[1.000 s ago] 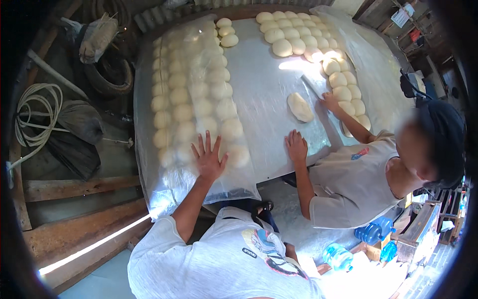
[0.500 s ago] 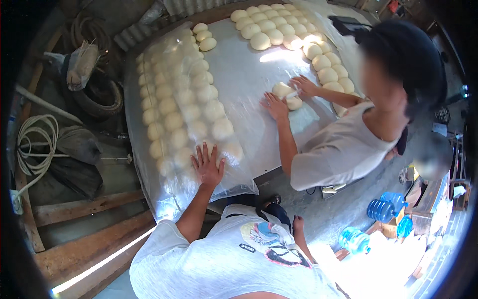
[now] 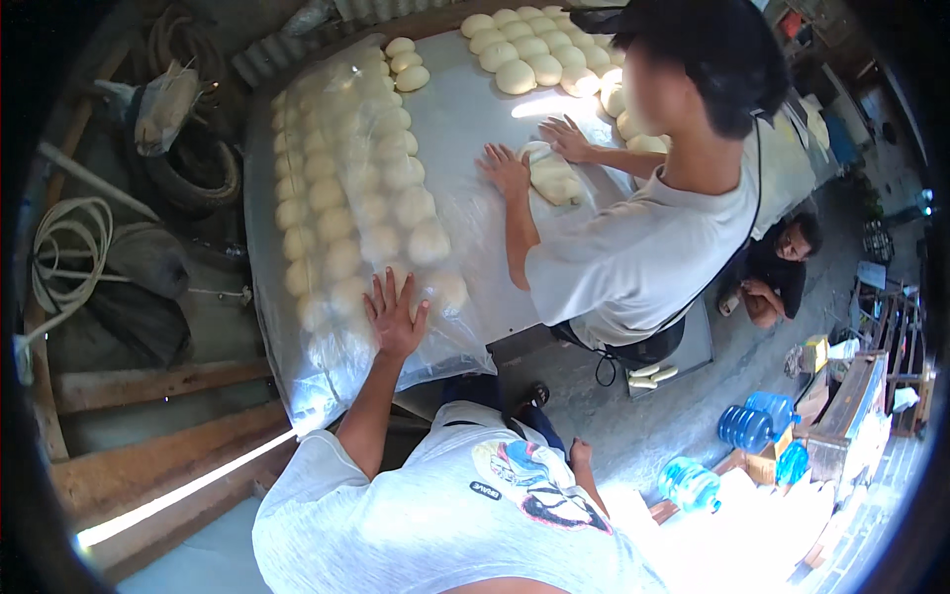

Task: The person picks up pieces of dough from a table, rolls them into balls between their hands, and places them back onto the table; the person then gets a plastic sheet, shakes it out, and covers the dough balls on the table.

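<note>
My left hand (image 3: 396, 315) rests spread on a clear plastic sheet (image 3: 317, 361) at the table's near left. Under that sheet lie rows of round pale dough balls (image 3: 336, 223), and my fingers touch the sheet over the nearest ones. Low beside my body hangs my right hand (image 3: 581, 452), away from the table; its fingers are too small to make out. Across the table, a co-worker's two hands (image 3: 534, 158) lie on either side of a flattened piece of dough (image 3: 556, 178).
More dough balls (image 3: 539, 49) sit at the far side. A co-worker in a white shirt (image 3: 633, 267) leans over the table's right side; another person (image 3: 777, 272) crouches behind. Blue water jugs (image 3: 690, 483) stand at right. Coiled hose (image 3: 74, 247) and wooden beams (image 3: 168, 381) lie left.
The co-worker has shifted left, and the dough between their hands is now one flattened piece; the pale rod there no longer shows. The crouching person is now plainly visible. My left hand stays on the sheet.
</note>
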